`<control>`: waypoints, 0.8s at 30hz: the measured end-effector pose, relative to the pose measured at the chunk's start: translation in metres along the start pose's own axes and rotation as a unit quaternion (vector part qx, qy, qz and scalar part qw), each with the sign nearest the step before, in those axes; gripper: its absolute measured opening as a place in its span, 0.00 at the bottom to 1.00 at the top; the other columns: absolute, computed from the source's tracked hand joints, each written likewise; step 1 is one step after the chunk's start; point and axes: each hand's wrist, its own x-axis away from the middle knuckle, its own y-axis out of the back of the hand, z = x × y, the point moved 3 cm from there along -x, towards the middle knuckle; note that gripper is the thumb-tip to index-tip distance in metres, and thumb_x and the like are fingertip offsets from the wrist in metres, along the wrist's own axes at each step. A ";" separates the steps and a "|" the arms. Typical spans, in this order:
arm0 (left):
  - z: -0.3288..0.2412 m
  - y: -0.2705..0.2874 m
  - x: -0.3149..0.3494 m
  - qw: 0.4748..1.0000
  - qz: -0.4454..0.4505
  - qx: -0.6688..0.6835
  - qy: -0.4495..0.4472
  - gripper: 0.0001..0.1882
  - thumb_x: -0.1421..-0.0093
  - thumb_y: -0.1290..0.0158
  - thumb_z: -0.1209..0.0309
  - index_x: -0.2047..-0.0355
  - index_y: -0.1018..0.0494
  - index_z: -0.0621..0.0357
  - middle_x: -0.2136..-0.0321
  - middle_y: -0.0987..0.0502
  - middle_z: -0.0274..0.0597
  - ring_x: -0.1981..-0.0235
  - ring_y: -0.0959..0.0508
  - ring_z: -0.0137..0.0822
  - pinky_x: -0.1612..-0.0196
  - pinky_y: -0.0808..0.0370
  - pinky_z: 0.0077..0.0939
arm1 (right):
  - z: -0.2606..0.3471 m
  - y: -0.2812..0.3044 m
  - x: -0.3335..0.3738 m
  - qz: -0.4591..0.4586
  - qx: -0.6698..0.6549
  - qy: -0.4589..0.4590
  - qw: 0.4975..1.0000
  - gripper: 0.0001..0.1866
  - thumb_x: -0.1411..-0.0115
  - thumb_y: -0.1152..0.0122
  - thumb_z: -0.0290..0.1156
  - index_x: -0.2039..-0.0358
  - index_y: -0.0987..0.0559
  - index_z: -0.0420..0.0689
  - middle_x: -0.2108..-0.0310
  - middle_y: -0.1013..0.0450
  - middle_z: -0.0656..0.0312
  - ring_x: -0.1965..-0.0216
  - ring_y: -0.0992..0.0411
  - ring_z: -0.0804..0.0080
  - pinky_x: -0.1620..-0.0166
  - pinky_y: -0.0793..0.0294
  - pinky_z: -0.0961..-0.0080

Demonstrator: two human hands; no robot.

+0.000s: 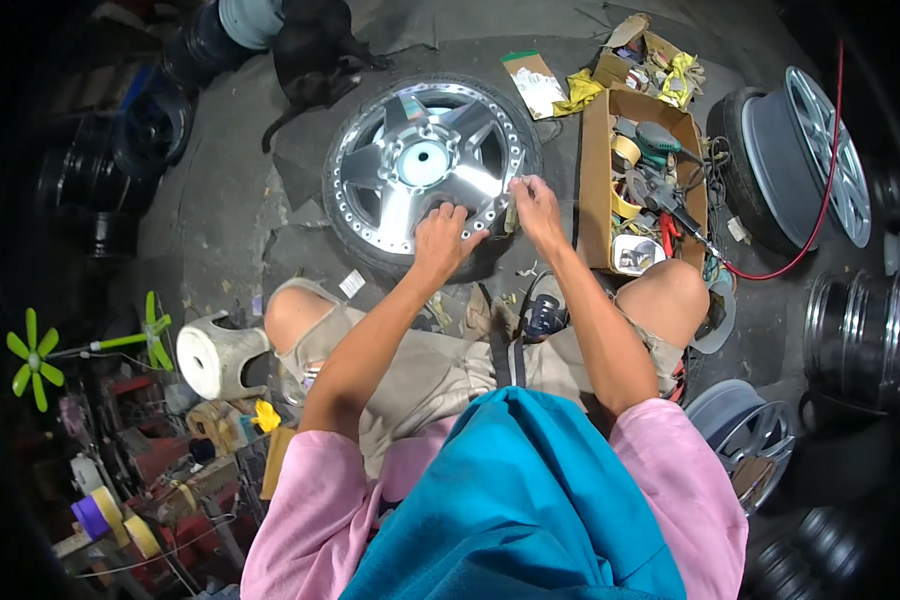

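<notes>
An alloy wheel [394, 218] with a polished star of spokes, small bolts round its lip and a pale centre cap lies face up inside a black tyre [336, 205]. My left hand [442, 243] is over its near edge, fingers bent into a gap between spokes and thumb out along the lip. At the wheel's right edge, my right hand [537, 213] is closed in a pinch. A thin greyish strip [511, 216] shows beside its fingertips, against the tyre; I cannot tell what it is made of.
A cardboard box [595, 180] of tools and tape rolls stands at the right, with a red hose [800, 252] beyond it. More wheels [770, 150] stand further right. A black animal [315, 55] lies at the far left. A white stool [210, 357] is beside my left knee.
</notes>
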 end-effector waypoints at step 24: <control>-0.026 0.041 0.032 0.921 0.315 0.228 -0.026 0.20 0.36 0.39 0.60 0.50 0.21 0.60 0.34 0.33 0.56 0.44 0.23 0.55 0.41 0.26 0.45 | 0.007 0.004 0.072 0.127 0.239 0.034 0.962 0.12 0.35 0.38 0.36 0.58 0.18 0.41 0.68 0.20 0.44 0.63 0.21 0.42 0.59 0.24 0.53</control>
